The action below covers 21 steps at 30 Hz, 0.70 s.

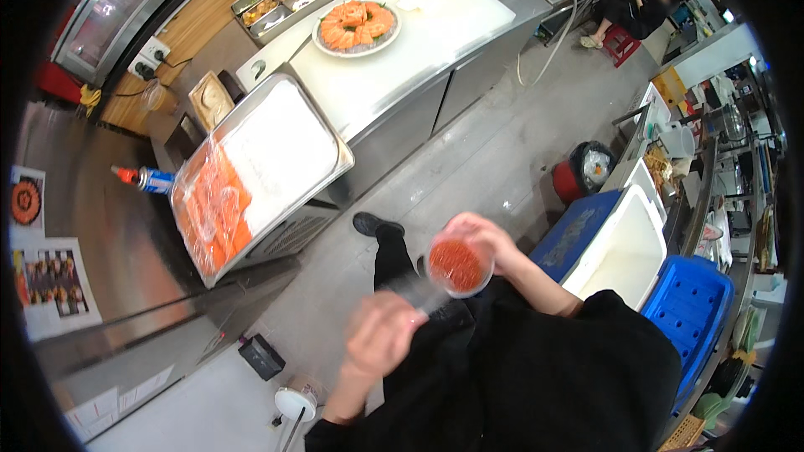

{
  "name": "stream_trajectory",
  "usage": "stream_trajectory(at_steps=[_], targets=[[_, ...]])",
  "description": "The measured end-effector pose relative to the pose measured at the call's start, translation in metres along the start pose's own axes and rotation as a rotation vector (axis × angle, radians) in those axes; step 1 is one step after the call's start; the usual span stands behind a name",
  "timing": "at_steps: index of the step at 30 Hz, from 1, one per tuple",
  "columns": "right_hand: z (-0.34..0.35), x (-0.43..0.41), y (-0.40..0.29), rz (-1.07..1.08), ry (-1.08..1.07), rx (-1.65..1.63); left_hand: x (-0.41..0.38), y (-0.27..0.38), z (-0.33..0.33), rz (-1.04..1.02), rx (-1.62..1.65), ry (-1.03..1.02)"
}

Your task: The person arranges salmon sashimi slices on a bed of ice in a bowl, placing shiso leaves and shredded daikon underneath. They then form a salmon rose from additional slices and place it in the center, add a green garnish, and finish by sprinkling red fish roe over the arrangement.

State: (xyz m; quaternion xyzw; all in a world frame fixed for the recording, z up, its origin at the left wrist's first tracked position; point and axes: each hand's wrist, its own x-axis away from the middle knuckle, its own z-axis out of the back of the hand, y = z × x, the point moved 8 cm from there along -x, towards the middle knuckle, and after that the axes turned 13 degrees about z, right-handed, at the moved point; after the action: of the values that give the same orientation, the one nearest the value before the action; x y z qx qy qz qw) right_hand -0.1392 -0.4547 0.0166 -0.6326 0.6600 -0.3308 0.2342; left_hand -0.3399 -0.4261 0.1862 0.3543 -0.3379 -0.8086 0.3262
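Note:
My right hand (480,235) holds a round tub of orange fish roe (460,265) above the floor, in front of my body. Beside it on the left, my left hand (383,333) is blurred, its fingers on a thin clear thing (418,295), perhaps a plastic lid. At the left, a steel tray (348,160) holds salmon pieces (220,213) under clear film, next to a white layer. Farther off, a round plate (392,41) of arranged salmon slices (356,24) lies on a white cutting board (440,31).
Steel containers of garnishes (270,6) stand behind the plate. To the right are a white bin (619,251), a blue perforated crate (688,314) and a red waste bin (565,182). A person (637,3) sits on a red stool at the top right. A gas canister (156,181) lies beside the tray.

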Motion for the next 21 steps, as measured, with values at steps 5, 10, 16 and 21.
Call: stream_trajectory(at_steps=[5,10,16,21], targets=[[0.048,-0.095,-0.111,0.296,0.249,0.217,-0.201,-0.125,-0.050,-0.162,-0.394,0.124],[0.039,-0.198,-0.174,0.460,0.314,0.197,-0.304,-0.297,-0.151,0.190,-0.767,-0.385],[0.040,-0.308,-0.197,0.457,0.300,0.312,-0.334,-0.273,-0.137,0.678,0.069,-0.385],[0.043,-0.395,-0.183,0.240,-0.031,0.518,-0.364,-0.250,-0.185,1.068,1.705,-0.136]])
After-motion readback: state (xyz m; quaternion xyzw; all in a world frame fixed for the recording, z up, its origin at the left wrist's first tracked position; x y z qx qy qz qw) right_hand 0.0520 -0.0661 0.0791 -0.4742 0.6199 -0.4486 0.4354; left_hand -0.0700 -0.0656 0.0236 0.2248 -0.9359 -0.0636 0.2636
